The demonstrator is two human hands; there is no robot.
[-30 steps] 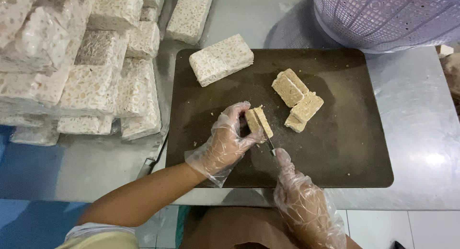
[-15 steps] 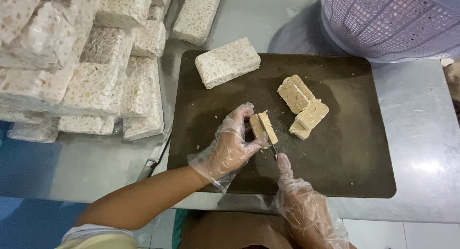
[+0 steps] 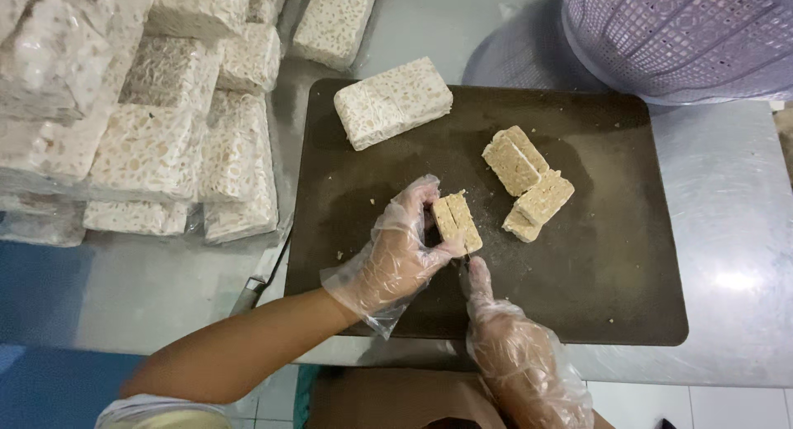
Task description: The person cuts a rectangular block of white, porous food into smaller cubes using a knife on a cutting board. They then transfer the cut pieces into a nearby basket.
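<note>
Two gloved hands at lower centre: left hand (image 3: 396, 260) fingers clamp tempeh piece (image 3: 458, 221), long axis near-vertical. Right hand (image 3: 516, 359), directly below it, curled around a knife (image 3: 465, 262).

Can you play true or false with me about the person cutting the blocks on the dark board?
1. Both hands wear clear plastic gloves. True: left hand, right hand.
2. The left hand holds a small cut piece on the cutting board. True.
3. The basket is bright red. False: it is pale purple.
4. The whole block lies on the floor. False: it lies on the board's far corner.
5. Wrapped blocks are stacked left of the board. True.
</note>
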